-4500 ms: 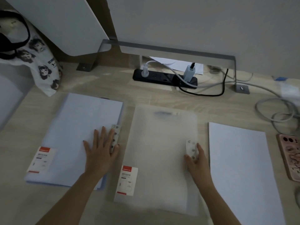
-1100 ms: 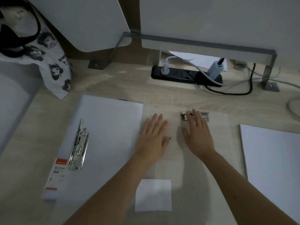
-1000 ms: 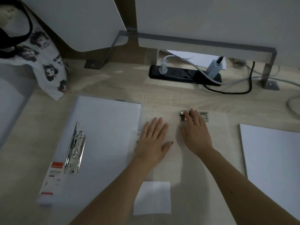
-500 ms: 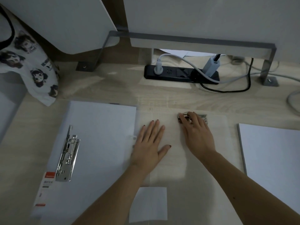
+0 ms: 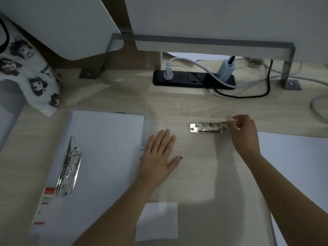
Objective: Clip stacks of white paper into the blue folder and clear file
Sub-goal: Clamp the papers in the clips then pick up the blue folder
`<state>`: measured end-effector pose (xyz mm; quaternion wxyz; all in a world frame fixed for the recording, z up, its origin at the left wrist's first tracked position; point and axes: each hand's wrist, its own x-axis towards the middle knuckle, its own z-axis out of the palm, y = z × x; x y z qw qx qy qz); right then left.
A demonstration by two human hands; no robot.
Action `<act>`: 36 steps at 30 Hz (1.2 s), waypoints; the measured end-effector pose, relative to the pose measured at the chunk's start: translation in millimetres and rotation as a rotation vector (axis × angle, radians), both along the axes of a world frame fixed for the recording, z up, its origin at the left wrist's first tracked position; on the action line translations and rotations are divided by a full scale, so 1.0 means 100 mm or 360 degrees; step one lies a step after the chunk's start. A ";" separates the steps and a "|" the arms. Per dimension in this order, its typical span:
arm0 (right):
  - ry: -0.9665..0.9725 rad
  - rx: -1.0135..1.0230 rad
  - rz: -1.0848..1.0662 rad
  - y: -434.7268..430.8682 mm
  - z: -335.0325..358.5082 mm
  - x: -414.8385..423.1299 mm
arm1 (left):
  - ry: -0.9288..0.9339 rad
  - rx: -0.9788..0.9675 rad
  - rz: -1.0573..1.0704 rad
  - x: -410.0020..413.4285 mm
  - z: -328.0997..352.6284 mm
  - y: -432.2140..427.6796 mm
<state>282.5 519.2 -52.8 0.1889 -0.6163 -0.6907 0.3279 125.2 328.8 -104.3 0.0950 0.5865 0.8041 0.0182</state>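
The blue folder lies open at the left, its metal clip near its left edge. The clear file lies open in the middle, with its metal clip at the far end. My left hand rests flat and spread on the clear file's left part. My right hand pinches the thin lever at the right end of the clear file's clip. A stack of white paper lies at the right.
A black power strip with plugs and cables sits at the back under a grey metal stand. A printed cloth bag lies at the far left. A white label sheet shows through the clear file near me.
Both folders were closed earlier and now lie open. In the last second my right hand slid from on top of the clear file's clip to its right end and took the lever.
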 end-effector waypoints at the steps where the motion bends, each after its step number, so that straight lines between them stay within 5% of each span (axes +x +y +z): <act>1: 0.0019 0.0039 0.0037 -0.02 0.00 0.06 | 0.0004 0.0012 -0.0003 -0.01 0.00 0.01; 9: -0.0152 0.0012 0.0197 -0.18 0.08 0.92 | -0.0153 -0.0040 0.0190 0.18 0.20 0.07; 16: -0.0363 0.0096 0.0097 -0.38 0.17 1.89 | -0.1285 0.0319 0.0460 1.47 0.63 0.42; 22: -0.0653 0.0049 0.0400 -0.49 0.01 2.17 | -0.2162 -0.0104 0.0912 2.40 0.76 0.86; 36: -0.0328 -0.0165 0.0371 -0.40 0.13 2.13 | -0.2292 -0.0095 0.1349 2.62 0.74 1.11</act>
